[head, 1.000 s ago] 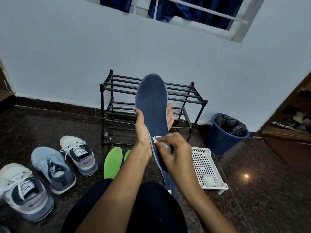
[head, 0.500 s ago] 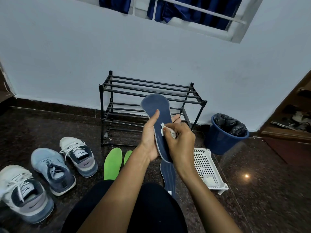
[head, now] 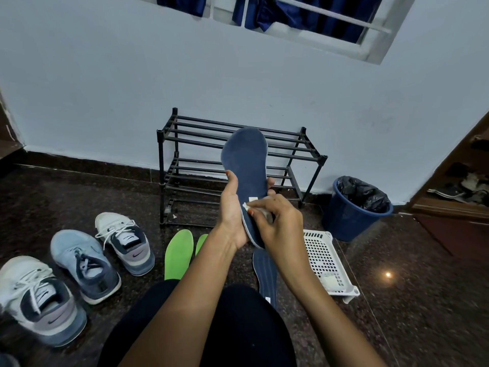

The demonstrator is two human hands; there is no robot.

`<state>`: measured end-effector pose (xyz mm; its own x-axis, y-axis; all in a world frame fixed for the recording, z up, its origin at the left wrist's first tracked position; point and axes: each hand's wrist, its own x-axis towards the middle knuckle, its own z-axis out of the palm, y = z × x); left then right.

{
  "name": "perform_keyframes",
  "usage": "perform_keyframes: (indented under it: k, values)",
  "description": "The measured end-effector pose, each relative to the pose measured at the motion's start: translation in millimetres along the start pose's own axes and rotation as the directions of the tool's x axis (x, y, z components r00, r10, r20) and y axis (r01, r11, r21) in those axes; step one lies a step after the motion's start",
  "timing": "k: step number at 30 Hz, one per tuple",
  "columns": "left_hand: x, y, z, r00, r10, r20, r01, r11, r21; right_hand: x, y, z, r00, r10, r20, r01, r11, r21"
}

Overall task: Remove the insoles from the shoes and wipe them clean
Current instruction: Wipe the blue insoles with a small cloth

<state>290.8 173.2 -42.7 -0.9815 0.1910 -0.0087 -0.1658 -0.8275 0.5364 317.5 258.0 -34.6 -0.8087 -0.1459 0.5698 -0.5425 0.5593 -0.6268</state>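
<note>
Above my lap, my left grip (head: 232, 207) curls round the middle of a blue insole (head: 246, 157), toe up before the rack (head: 238, 144), while my right grip (head: 280, 221) pinches a white wipe (head: 247, 206) against its heel end. Wiping is under way, I judge. Two green insoles (head: 178, 252) and a second blue one (head: 264, 274) lie out on the floor; whether they are wiped I cannot tell. Three shoes (head: 84, 263) stand at left, their insides hidden. At right, the basket (head: 321, 250) holds one pale wad (head: 329, 282); the bin (head: 349, 221) shows only its black liner (head: 362, 192).
</note>
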Motion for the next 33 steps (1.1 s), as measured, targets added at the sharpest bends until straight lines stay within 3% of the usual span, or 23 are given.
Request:
perform_keyframes:
  k: [5, 10, 17, 25, 33]
  values:
    - [-2, 1, 0, 1.0, -0.008, -0.018, 0.009, 0.999, 0.033, -2, 2, 6, 0.999, -0.035, -0.002, 0.035, 0.999, -0.007]
    - [2, 3, -2, 1.0, 0.014, -0.007, -0.014, 0.998, -0.061, -17, 3, 2, 0.997, -0.058, 0.048, 0.054, 0.996, 0.075]
    - [0, 1, -3, 1.0, -0.007, -0.003, 0.007, 0.998, 0.055, -3, 5, 6, 0.999, -0.034, -0.023, 0.034, 0.999, 0.034]
    - [0, 3, -1, 0.999, 0.036, 0.025, -0.035, 0.999, -0.036, -25, 2, -2, 0.997, -0.045, 0.063, 0.036, 0.991, 0.131]
    - [-4, 3, 0, 0.996, -0.004, 0.084, 0.006, 1.0, -0.027, -8, 2, 4, 0.997, -0.05, -0.061, 0.051, 0.999, 0.019]
